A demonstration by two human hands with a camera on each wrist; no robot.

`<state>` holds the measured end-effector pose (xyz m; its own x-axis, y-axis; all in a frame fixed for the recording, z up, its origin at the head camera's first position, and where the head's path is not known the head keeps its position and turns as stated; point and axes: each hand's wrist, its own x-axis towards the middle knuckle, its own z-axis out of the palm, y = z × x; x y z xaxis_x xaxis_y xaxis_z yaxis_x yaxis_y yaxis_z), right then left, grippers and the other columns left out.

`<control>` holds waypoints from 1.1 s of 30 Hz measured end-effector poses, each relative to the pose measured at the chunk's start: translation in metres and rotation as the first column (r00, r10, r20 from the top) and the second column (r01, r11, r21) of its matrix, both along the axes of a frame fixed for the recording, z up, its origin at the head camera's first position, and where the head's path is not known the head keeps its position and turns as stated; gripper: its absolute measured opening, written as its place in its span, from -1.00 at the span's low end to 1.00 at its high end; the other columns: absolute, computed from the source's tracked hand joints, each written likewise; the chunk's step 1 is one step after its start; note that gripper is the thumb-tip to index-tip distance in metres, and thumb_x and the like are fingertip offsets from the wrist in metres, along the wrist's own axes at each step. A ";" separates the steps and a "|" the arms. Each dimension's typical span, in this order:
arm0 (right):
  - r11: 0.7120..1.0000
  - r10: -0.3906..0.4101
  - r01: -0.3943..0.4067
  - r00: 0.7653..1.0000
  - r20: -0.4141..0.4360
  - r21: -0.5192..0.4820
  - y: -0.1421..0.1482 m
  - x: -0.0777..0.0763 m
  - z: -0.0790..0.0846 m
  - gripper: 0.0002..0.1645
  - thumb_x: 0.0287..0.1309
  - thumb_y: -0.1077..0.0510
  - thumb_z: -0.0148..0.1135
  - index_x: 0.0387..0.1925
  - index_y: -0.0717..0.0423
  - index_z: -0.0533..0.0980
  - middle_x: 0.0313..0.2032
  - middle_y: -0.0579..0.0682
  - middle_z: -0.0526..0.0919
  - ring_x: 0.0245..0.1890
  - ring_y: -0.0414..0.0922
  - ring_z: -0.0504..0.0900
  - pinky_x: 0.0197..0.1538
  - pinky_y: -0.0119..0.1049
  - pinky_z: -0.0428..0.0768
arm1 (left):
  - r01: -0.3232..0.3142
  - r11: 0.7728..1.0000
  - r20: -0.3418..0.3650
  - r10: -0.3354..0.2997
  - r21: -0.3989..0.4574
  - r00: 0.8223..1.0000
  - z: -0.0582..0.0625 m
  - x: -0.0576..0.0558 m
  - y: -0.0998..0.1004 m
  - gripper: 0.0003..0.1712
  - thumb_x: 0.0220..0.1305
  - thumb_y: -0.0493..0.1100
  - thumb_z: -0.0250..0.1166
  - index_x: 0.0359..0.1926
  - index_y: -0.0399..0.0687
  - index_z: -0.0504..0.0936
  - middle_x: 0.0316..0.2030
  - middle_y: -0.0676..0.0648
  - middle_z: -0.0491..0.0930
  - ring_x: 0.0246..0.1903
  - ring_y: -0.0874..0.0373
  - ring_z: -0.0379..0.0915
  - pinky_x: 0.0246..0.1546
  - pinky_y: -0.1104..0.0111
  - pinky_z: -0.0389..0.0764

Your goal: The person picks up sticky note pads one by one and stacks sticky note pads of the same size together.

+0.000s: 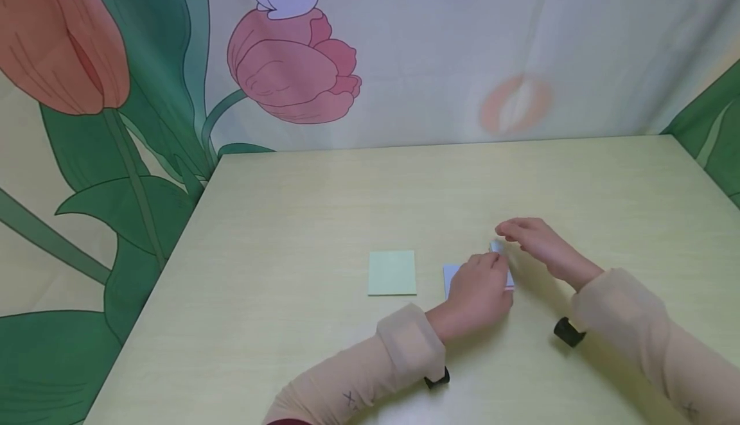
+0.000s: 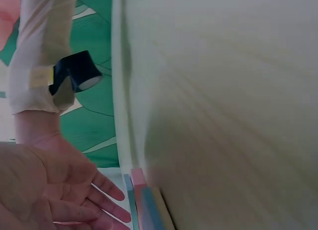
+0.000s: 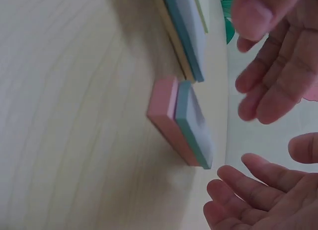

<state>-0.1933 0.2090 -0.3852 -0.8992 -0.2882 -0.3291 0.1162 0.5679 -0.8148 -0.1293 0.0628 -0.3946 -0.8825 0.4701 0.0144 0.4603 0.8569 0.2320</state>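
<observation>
My left hand (image 1: 478,289) is over a blue square pad (image 1: 451,276) of what look like sticky notes and hides most of it. In the right wrist view that blue pad (image 3: 183,38) lies on a yellowish one (image 3: 174,41). Beside them sits a small stack, a teal slip pad (image 3: 191,123) on a thicker pink slip pad (image 3: 163,101). The left fingers (image 3: 261,76) hang loosely bent above the pads, gripping nothing. My right hand (image 1: 546,248) is held over the table right of the stack, with its fingers (image 3: 238,188) relaxed and apart from the pads.
A pale green square pad (image 1: 392,273) lies to the left of the blue one. All of it sits on a light wooden table (image 1: 289,219). Behind the table hangs a curtain (image 1: 416,59) printed with tulips. A black wrist camera (image 1: 569,332) sticks out under the right sleeve.
</observation>
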 end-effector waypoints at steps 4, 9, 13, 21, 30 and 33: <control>0.997 0.028 -0.026 0.999 -0.027 0.068 -0.002 -0.004 -0.004 -0.34 0.25 -0.11 -0.20 0.15 0.35 0.24 0.18 0.31 0.25 0.22 0.23 0.14 0.19 0.17 0.11 | -0.007 0.990 -0.129 -0.011 -0.140 0.992 -0.008 0.001 0.001 -0.64 0.11 0.03 0.15 -0.10 -0.02 0.46 -0.20 0.07 0.48 -0.26 0.22 0.35 -0.35 0.48 0.36; 0.993 0.069 -0.062 0.995 -0.068 0.104 -0.004 -0.006 -0.008 -0.42 0.28 -0.01 -0.23 0.12 0.39 0.27 0.15 0.34 0.29 0.20 0.23 0.17 0.18 0.15 0.15 | -0.039 0.966 -0.108 0.011 -0.257 0.994 -0.007 0.000 0.005 -0.70 0.14 0.05 0.12 -0.16 0.04 0.50 -0.26 0.10 0.49 -0.29 0.23 0.30 -0.35 0.44 0.31; 0.991 0.084 -0.076 0.994 -0.069 0.110 -0.005 -0.006 -0.009 -0.43 0.27 0.02 -0.22 0.10 0.40 0.29 0.14 0.34 0.30 0.20 0.22 0.18 0.19 0.13 0.14 | -0.049 0.951 -0.075 0.027 -0.305 0.997 -0.005 -0.002 0.009 -0.80 0.17 0.02 0.10 -0.25 0.09 0.54 -0.33 0.11 0.50 -0.36 0.23 0.27 -0.35 0.41 0.28; 0.989 0.092 -0.081 0.992 -0.087 0.123 -0.005 -0.007 -0.011 -0.47 0.26 0.07 -0.21 0.06 0.42 0.33 0.11 0.33 0.35 0.18 0.18 0.22 0.19 0.09 0.15 | -0.044 0.937 -0.009 0.044 -0.348 0.999 -0.002 -0.011 0.014 -0.88 0.17 -0.04 0.11 -0.40 0.15 0.57 -0.43 0.10 0.54 -0.42 0.21 0.31 -0.35 0.36 0.30; 0.986 0.111 -0.099 0.991 -0.080 0.133 -0.005 -0.007 -0.010 -0.48 0.26 0.06 -0.20 0.06 0.40 0.34 0.11 0.32 0.35 0.18 0.19 0.22 0.19 0.10 0.14 | -0.027 0.928 0.003 0.030 -0.372 1.000 -0.004 -0.019 0.017 -0.80 0.12 0.14 0.13 -0.38 0.21 0.57 -0.42 0.14 0.57 -0.43 0.21 0.34 -0.31 0.36 0.34; 0.985 0.116 -0.105 0.990 -0.075 0.134 -0.005 -0.006 -0.009 -0.47 0.26 0.06 -0.21 0.07 0.40 0.33 0.11 0.33 0.35 0.18 0.19 0.21 0.19 0.11 0.14 | -0.024 0.924 0.006 0.028 -0.382 1.000 -0.005 -0.020 0.018 -0.80 0.13 0.14 0.13 -0.37 0.22 0.57 -0.41 0.14 0.57 -0.41 0.21 0.35 -0.30 0.35 0.34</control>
